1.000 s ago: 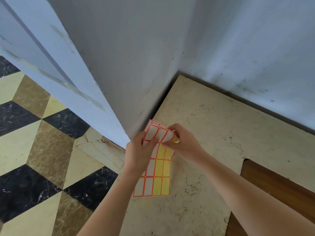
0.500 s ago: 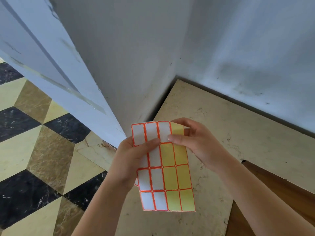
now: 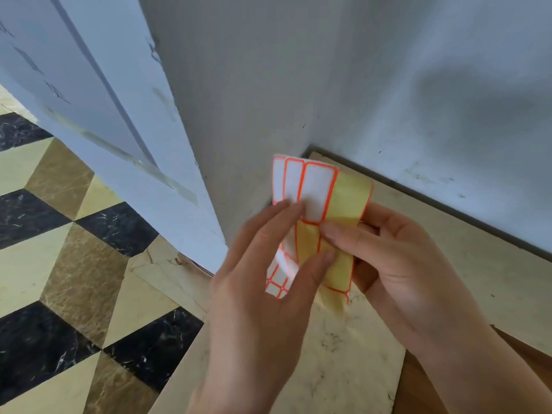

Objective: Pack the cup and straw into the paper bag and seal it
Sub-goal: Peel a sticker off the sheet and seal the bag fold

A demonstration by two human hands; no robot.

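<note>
Before the wall corner [image 3: 304, 138], above the marble worktop [image 3: 448, 249], both hands hold the sticker sheet [image 3: 316, 222]. My left hand [image 3: 265, 279] pinches its lower part; my right hand [image 3: 397, 264] pinches the bare yellow backing. Cup, straw and paper bag are out of view. Advised: bend the backing away beside a white label, lift one corner cleanly, avoid creasing it.

Single head-worn view, looking forward and down, close above both hands, wall corner beyond
</note>
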